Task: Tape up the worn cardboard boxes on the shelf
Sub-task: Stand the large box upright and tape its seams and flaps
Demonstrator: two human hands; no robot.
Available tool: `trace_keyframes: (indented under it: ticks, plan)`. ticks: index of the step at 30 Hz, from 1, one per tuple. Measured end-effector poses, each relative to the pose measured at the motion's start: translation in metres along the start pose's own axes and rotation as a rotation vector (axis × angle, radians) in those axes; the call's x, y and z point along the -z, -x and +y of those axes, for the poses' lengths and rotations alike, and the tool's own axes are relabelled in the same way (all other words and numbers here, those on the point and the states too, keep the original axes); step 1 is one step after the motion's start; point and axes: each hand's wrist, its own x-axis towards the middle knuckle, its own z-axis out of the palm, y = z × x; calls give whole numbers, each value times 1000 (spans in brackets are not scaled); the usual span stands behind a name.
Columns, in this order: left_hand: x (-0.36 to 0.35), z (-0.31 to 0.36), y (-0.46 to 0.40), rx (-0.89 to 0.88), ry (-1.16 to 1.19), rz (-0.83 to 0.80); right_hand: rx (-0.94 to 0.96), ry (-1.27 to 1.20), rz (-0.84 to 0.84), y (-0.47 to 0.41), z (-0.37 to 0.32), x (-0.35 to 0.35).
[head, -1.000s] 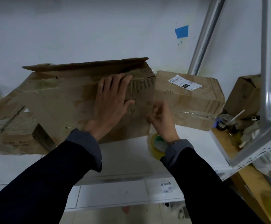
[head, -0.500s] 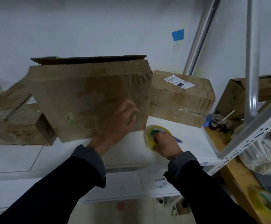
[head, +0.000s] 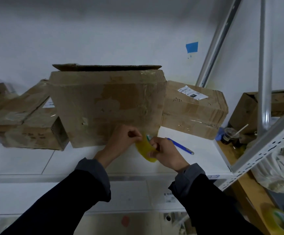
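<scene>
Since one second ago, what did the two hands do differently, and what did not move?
The left hand left the front of the big worn cardboard box, came down and now pinches at the yellow tape roll. The right hand lifted that roll off the white shelf and grips it. The boxes kept their places, as did the blue pen since it came into sight.

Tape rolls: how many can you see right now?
2. One yellow tape roll is held between the left hand and right hand in front of the big box. A second roll lies at bottom right. Others may be hidden.
</scene>
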Motion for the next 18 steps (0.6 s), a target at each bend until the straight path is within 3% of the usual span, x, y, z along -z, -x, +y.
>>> trace_keyframes:
  ticks: [9, 13, 18]
  plan:
    - [18, 7, 7, -77, -309, -28, -16, -283, -157, 6, -20, -24]
    - [28, 19, 1, -74, -362, 24, -97, -305, -90, 3, -29, -24]
    - [37, 52, -6, -174, -453, -56, -200, -353, 59, 5, -33, -20]
